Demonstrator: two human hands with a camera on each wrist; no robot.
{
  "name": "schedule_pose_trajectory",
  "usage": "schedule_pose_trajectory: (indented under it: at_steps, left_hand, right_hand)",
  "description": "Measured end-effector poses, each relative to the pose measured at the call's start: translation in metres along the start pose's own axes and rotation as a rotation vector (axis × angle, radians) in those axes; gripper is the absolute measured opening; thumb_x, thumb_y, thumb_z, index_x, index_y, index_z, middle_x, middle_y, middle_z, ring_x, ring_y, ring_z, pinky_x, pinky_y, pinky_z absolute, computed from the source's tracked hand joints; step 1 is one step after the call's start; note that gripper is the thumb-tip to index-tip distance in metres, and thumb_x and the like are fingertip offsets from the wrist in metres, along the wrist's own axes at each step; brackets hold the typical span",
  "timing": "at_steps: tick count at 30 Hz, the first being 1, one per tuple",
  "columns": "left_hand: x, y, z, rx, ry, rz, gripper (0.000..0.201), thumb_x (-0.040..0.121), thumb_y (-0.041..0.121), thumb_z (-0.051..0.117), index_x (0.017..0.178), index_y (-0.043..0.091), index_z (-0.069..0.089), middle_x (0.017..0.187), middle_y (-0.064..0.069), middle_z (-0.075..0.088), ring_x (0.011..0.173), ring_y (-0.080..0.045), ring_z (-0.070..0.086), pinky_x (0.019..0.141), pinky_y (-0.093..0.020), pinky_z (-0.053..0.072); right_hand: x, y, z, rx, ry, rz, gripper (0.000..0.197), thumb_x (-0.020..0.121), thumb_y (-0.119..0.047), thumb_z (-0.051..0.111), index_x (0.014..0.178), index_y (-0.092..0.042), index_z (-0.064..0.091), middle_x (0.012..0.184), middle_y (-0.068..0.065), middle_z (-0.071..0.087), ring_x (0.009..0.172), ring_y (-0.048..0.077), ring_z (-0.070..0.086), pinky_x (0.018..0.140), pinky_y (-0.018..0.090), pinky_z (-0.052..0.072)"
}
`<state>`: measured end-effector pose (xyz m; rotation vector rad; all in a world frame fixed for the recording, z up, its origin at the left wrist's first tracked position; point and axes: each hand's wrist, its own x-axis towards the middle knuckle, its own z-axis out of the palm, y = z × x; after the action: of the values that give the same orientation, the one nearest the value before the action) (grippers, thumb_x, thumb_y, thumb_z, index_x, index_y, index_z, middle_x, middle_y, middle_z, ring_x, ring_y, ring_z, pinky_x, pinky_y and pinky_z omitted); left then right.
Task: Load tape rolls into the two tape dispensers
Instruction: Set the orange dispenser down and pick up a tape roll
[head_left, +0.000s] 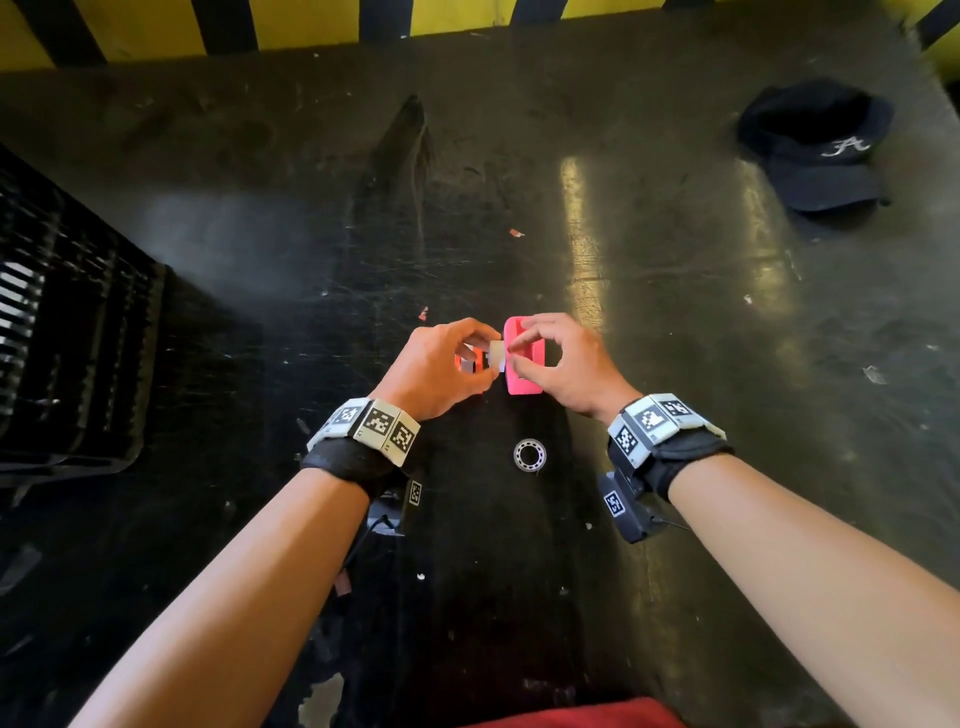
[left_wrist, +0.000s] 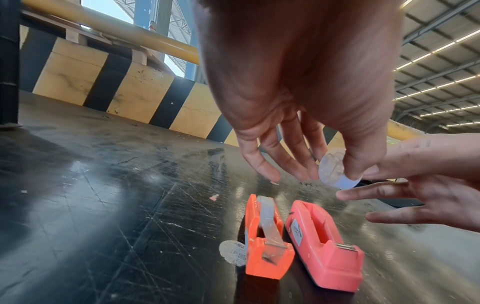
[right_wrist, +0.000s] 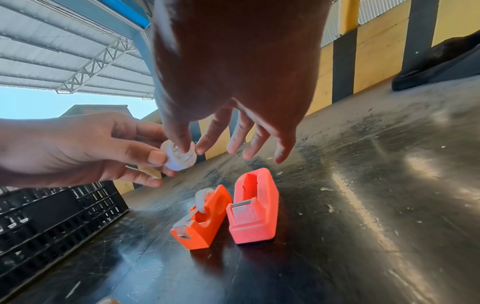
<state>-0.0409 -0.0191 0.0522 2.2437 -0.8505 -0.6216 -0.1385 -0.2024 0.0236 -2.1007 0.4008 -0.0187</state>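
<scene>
A small white tape roll (left_wrist: 332, 170) hangs above the two dispensers. My left hand (left_wrist: 346, 164) pinches it between thumb and fingers, and the thumb and forefinger of my right hand (right_wrist: 191, 148) pinch at its other side. Below, the orange dispenser (right_wrist: 205, 222) stands on the dark table with a roll (right_wrist: 203, 198) in it and tape drawn to its cutter. Right beside it the pink dispenser (right_wrist: 253, 209) has an empty well. In the head view both hands (head_left: 501, 356) meet over the pink dispenser (head_left: 527, 382); the orange one is mostly hidden under my left hand.
A clear plastic ring (head_left: 530, 454) lies on the table between my wrists. A round label (left_wrist: 232, 254) sticks out beside the orange dispenser. A black slatted crate (head_left: 67, 338) stands at the left, a black cap (head_left: 815, 145) at the far right, and a yellow-and-black barrier (head_left: 311, 21) behind.
</scene>
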Motion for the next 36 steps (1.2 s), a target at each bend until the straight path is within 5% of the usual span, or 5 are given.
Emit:
schedule_pose_trajectory:
  at_steps: [12,19,23,28,36]
  left_hand:
    - [-0.023,0.003,0.004,0.002,0.031,-0.008,0.037,0.079,0.021,0.083,0.114,0.021,0.071,0.101,0.006,0.073,0.089,-0.009,0.07,0.083,-0.021,0.054]
    - [-0.043,-0.012,0.038,0.463,-0.177,-0.162,0.031,0.08,0.033,0.075,0.109,0.026,0.067,0.108,0.001,0.069,0.098,-0.02,0.067,0.085,-0.04,0.057]
    - [-0.046,-0.019,0.058,0.593,-0.251,-0.208,0.047,0.083,0.039,0.075,0.126,0.026,0.062,0.124,-0.004,0.063,0.115,-0.026,0.059,0.095,-0.044,0.051]
    - [-0.042,-0.011,0.07,0.643,-0.231,-0.011,0.056,0.086,0.04,0.072,0.137,0.027,0.053,0.142,-0.005,0.051,0.134,-0.028,0.047,0.107,-0.048,0.042]
    - [-0.031,0.004,0.1,0.577,-0.403,0.125,0.055,0.091,0.032,0.069,0.143,0.032,0.052,0.14,-0.003,0.055,0.126,-0.026,0.052,0.103,-0.044,0.046]
  right_hand:
    - [-0.014,0.004,0.0,-0.023,-0.051,0.002,0.011,0.083,-0.023,0.083,0.09,-0.017,0.077,0.121,0.004,0.071,0.116,0.02,0.064,0.103,0.036,0.047]
    - [-0.025,0.029,-0.011,-0.118,-0.088,0.105,0.006,0.082,-0.026,0.08,0.083,-0.022,0.075,0.106,-0.001,0.074,0.1,0.018,0.065,0.097,0.039,0.052]
    - [-0.027,0.033,-0.011,-0.148,-0.114,0.122,0.006,0.082,-0.027,0.079,0.084,-0.023,0.075,0.103,0.0,0.074,0.098,0.018,0.065,0.093,0.035,0.051]
    - [-0.031,0.035,-0.016,-0.142,-0.132,0.132,0.011,0.083,-0.028,0.08,0.086,-0.02,0.074,0.101,0.0,0.073,0.097,0.018,0.066,0.087,0.033,0.049]
    - [-0.038,0.044,-0.026,-0.127,-0.164,0.172,0.01,0.083,-0.03,0.08,0.086,-0.022,0.073,0.103,0.001,0.073,0.1,0.021,0.067,0.093,0.042,0.056]
